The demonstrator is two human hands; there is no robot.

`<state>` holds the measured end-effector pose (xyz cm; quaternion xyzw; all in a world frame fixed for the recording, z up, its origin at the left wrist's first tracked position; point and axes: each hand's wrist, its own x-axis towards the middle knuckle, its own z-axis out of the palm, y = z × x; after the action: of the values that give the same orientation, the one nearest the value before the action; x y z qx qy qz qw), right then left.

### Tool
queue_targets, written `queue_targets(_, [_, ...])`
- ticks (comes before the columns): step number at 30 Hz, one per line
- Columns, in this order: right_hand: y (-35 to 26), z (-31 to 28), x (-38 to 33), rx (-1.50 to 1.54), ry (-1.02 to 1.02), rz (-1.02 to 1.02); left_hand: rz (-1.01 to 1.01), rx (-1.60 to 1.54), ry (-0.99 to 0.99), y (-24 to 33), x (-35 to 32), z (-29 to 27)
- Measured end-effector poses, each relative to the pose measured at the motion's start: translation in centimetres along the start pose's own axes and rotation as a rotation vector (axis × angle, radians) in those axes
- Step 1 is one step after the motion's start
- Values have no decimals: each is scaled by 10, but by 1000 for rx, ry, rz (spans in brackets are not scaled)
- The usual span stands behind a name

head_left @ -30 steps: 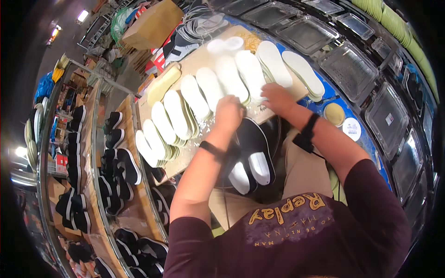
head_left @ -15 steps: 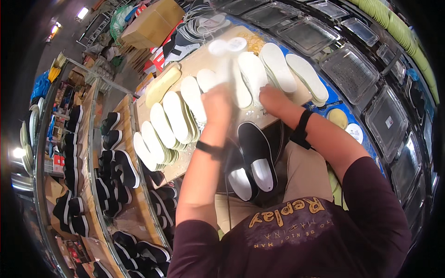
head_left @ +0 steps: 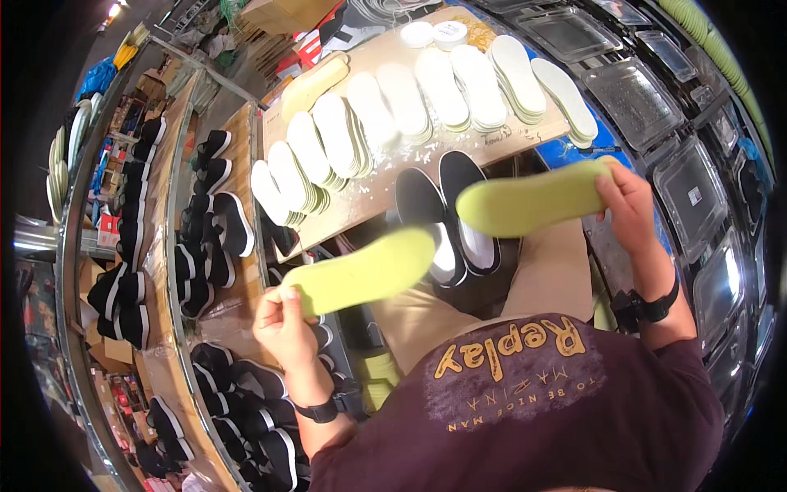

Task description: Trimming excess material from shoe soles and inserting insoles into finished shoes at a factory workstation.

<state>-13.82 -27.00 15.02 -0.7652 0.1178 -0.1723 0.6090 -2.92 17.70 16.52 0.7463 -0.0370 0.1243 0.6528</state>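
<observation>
My left hand (head_left: 283, 326) grips the heel end of a yellow-green insole (head_left: 361, 272), thumb on top, its rounded front pointing right. In my right hand (head_left: 630, 205) is a second yellow-green insole (head_left: 533, 198), pinched at one end and pointing left. Both insoles hang above my lap, apart from each other. Between and beyond them stand two black shoes (head_left: 466, 184) with white rims, side by side, a white piece in each opening. Past the shoes, stacks of white insoles (head_left: 340, 131) lie in a row on a wooden board (head_left: 508, 139).
White scraps (head_left: 393, 168) dot the board near its front edge. Two round white lids (head_left: 450, 34) sit at its back. Racks of black shoes (head_left: 232, 223) stand at left. Clear plastic trays (head_left: 689, 197) line the right. A cardboard box (head_left: 287, 12) is at the far left.
Both hands have come back from the insole stacks and spread apart, each now holding a yellow-green insole. The view has shifted, so the board appears higher.
</observation>
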Motion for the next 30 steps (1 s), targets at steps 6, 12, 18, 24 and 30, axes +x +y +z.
queue_targets(6, [-3, 52, -40, -521, -156, -424, 81, 166, -391, -14, -54, 45])
queue_targets(12, [10, 102, -52, -646, -756, -812, 602, 446, -862, -19, -75, 95])
queue_targets(18, [48, 130, -39, -817, -655, -903, 727, 774, -748, -48, -71, 119])
queue_targets(24, [53, 136, -44, -933, -624, -904, 686, 908, -740, -85, -65, 120])
queue_targets(30, [115, 158, -12, -993, -625, -734, 316, 1025, -1017, -133, -24, 146])
